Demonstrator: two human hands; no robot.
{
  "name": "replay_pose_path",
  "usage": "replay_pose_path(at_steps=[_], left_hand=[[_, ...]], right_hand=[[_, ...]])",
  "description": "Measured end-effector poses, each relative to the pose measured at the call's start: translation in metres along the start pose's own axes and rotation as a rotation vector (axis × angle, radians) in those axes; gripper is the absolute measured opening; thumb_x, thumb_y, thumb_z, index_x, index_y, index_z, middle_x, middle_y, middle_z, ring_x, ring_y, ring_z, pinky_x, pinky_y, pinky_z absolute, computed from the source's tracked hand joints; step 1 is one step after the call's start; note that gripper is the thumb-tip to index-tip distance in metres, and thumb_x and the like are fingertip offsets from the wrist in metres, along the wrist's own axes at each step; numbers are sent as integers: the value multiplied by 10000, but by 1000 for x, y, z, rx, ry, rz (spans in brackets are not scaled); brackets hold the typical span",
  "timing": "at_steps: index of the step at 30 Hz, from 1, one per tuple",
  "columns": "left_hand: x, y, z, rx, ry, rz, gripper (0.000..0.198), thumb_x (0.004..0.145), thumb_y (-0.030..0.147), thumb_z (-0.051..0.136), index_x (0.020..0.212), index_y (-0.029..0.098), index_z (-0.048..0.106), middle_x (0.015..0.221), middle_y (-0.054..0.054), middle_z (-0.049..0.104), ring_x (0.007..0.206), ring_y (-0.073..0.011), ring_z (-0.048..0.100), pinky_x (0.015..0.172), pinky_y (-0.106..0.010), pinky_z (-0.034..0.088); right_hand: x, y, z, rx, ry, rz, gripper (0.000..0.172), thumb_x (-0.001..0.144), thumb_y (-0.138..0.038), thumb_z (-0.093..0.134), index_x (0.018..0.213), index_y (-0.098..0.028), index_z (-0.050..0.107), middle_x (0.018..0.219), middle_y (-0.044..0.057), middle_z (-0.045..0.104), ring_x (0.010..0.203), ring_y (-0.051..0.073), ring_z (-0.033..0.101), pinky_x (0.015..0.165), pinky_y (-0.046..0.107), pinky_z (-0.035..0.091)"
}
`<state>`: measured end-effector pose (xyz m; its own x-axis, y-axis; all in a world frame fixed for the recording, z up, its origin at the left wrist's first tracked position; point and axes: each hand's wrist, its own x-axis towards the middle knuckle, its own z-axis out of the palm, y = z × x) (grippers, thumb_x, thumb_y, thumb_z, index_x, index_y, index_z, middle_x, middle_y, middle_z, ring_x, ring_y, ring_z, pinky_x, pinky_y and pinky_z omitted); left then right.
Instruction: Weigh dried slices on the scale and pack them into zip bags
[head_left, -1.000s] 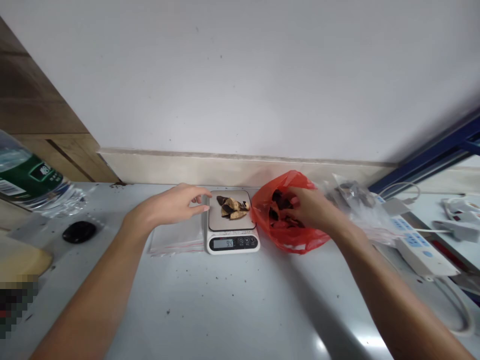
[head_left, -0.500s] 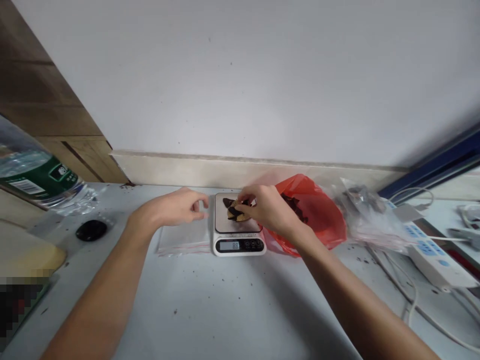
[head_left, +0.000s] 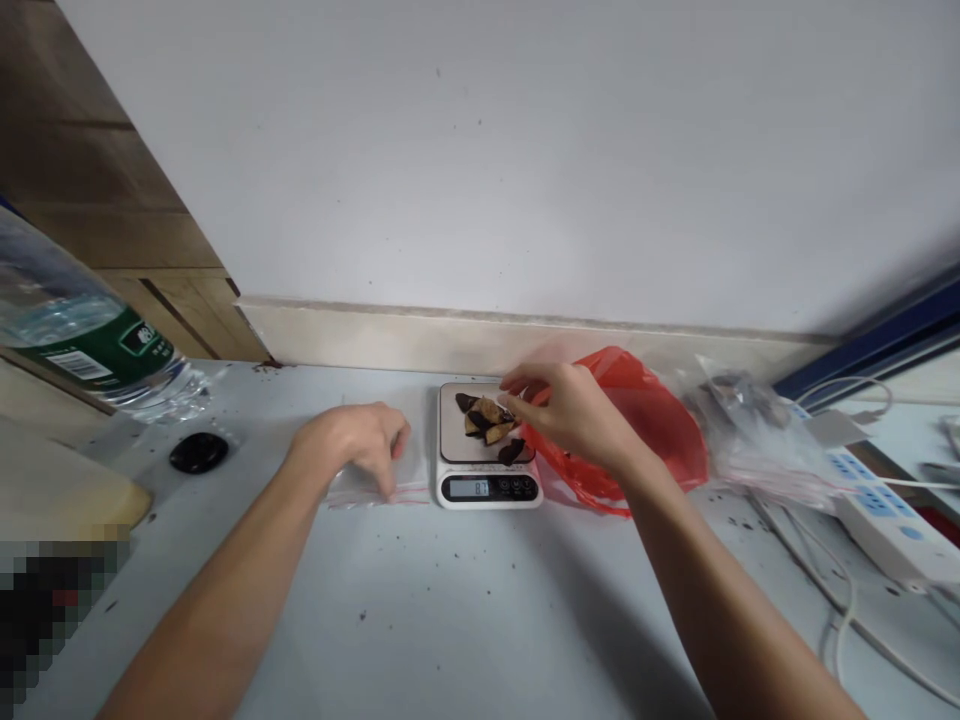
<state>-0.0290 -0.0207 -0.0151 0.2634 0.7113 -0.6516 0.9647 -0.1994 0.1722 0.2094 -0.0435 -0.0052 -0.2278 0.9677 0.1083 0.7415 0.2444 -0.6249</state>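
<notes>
A white kitchen scale point(head_left: 489, 490) stands on the table, its display reading about 8.7. Dark and tan dried slices point(head_left: 487, 418) lie in a loose pile on its plate. My right hand point(head_left: 566, 408) hovers at the plate's right edge, thumb and fingers apart, nothing seen between them. To the left of the scale, my left hand point(head_left: 360, 440) reaches down over flat clear zip bags point(head_left: 411, 480). One digit touches the bags near their red-lined edge, with the other fingers bent and apart from it. Beside the scale on the right, an open red plastic bag point(head_left: 652, 430) is partly behind my right hand.
At the left are a large water bottle point(head_left: 112, 340) and a black round object point(head_left: 199, 453). Filled clear bags point(head_left: 757, 430), a power strip point(head_left: 881, 510) and white cables point(head_left: 806, 570) lie at the right. A wall point(head_left: 480, 180) rises behind.
My right hand has let go of the slices and drawn back to the right. My left hand has lowered onto the zip bags. The display went from about 8.8 to 8.7.
</notes>
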Motion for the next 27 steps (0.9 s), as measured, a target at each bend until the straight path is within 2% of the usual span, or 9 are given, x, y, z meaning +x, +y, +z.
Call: replay_pose_path(at_steps=[2,5,8,14,17,20,23,27], left_hand=[[-1,0,1,-11,13,26,307,449,264,765,674,234,559,740,19,685,627,-189,596,496,-263,383],[-2,2,2,-31,-1,66,161,485,199,638,633,231,584,699,6,707,629,-206,628,515,-278,398],[-2,3,2,-47,-4,94,184,475,178,558,644,236,604,700,5,735,647,-219,653,530,-285,411],[-1,-3,1,-79,-3,141,222,486,175,536,695,238,573,686,20,729,671,-208,662,543,-268,419],[-6,-7,-4,-159,-22,199,202,519,193,542,716,238,551,710,21,719,700,-200,667,567,-260,444],[-13,-9,-12,-255,10,250,173,552,221,545,720,242,507,723,26,692,736,-195,666,635,-272,481],[-15,-5,-13,-230,28,213,203,569,251,573,750,251,481,728,33,688,728,-200,659,626,-284,467],[-5,4,-3,-43,-3,93,288,526,237,651,739,257,458,677,38,664,639,-193,609,522,-277,374]], right_hand=[[2,1,-3,18,-34,-17,64,903,-215,704,900,-190,763,880,65,803,794,198,737,702,292,556],[5,0,-7,43,-100,-59,79,910,-215,700,949,-193,764,929,71,809,809,192,743,712,284,567],[9,-1,-8,74,-117,-89,80,912,-204,695,957,-196,761,909,64,809,809,186,746,722,278,569],[13,2,-6,82,-138,-97,77,924,-205,693,965,-181,754,861,50,796,793,171,729,721,263,548],[14,3,-7,77,-141,-93,85,920,-173,680,961,-180,753,855,43,791,783,164,722,713,256,540],[14,3,-7,82,-146,-95,72,921,-177,679,940,-183,748,849,39,788,776,161,720,703,251,535],[15,3,-6,75,-152,-109,59,923,-219,692,934,-192,744,853,38,788,772,165,719,692,255,529],[14,5,-11,56,-186,-94,74,927,-255,685,945,-201,732,864,38,790,784,173,725,688,262,529]])
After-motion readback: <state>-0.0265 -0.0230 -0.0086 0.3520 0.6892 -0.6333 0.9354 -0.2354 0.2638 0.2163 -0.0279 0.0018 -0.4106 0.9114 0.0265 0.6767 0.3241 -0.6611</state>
